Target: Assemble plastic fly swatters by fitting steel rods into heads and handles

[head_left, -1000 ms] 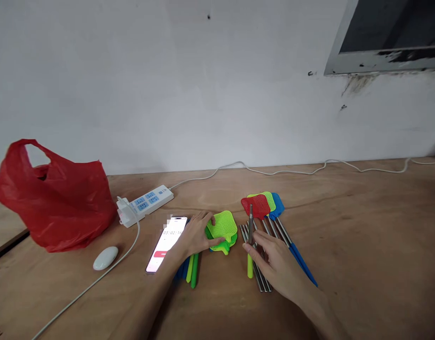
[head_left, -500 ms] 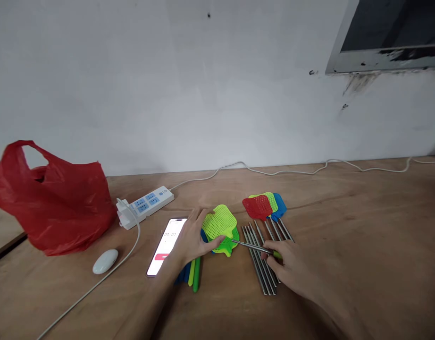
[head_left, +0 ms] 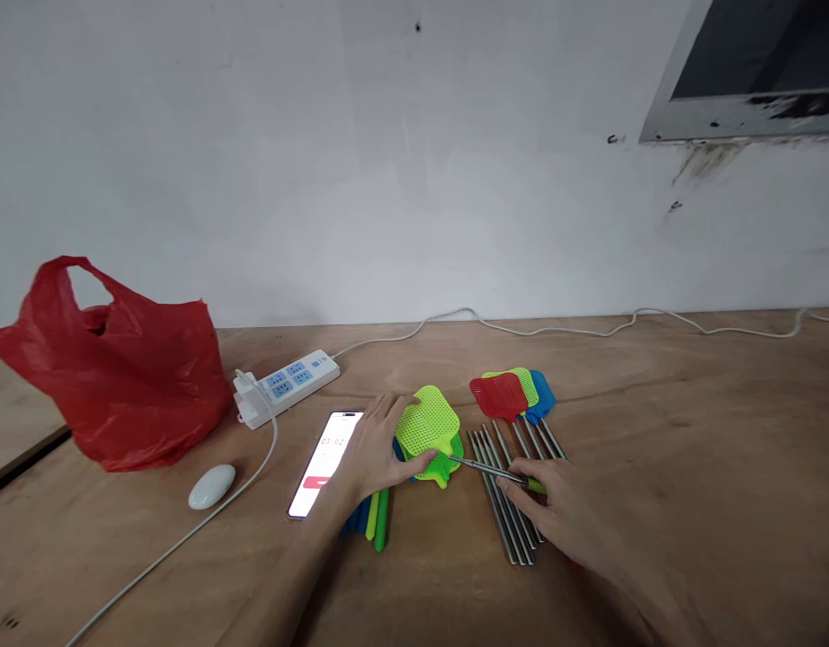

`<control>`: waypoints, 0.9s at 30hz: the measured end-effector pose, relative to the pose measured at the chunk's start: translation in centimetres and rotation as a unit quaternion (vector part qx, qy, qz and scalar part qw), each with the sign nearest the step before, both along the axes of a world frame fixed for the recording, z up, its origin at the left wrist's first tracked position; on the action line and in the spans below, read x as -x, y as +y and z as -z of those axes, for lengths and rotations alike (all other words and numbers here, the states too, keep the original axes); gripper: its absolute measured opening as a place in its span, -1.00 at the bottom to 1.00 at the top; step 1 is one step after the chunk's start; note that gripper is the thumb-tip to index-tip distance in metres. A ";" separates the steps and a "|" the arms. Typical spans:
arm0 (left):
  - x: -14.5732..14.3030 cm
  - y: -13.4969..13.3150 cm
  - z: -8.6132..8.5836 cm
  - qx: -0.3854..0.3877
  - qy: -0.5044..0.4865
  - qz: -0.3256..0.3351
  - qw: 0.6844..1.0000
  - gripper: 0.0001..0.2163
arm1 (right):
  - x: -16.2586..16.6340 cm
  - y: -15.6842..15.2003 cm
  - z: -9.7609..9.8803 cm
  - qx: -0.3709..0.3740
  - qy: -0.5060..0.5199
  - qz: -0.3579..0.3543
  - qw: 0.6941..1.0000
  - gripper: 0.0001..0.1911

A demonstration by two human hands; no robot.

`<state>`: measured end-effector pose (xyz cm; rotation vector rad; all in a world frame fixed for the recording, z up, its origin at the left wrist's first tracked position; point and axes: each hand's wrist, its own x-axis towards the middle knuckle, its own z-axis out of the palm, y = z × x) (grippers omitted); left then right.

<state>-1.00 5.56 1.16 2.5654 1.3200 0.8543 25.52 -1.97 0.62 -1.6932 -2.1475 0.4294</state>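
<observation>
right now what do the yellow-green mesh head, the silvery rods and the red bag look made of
Yellow-green mesh head: probably moulded plastic, fairly matte, judging by its even colour and small perforations.
Silvery rods: likely polished metal, given the bright streaks along them; which metal, I can't tell.
Red bag: apparently thin plastic film, slightly glossy, with creases and soft highlights.

phone (head_left: 320, 463) and lime handle (head_left: 537, 486) partly hidden by hands (head_left: 378, 454), dark pane (head_left: 758, 54) cut off
</observation>
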 end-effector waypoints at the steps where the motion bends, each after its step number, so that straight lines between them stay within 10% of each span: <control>1: 0.0 0.0 0.0 0.001 0.001 0.001 1.000 -0.50 | 0.0 0.0 -0.1 -0.002 0.002 0.000 1.000 -0.65; 27: -0.3 0.0 0.6 0.068 -0.127 -0.022 0.989 -0.37 | -0.1 0.2 -0.2 -0.025 -0.019 0.016 0.999 -0.58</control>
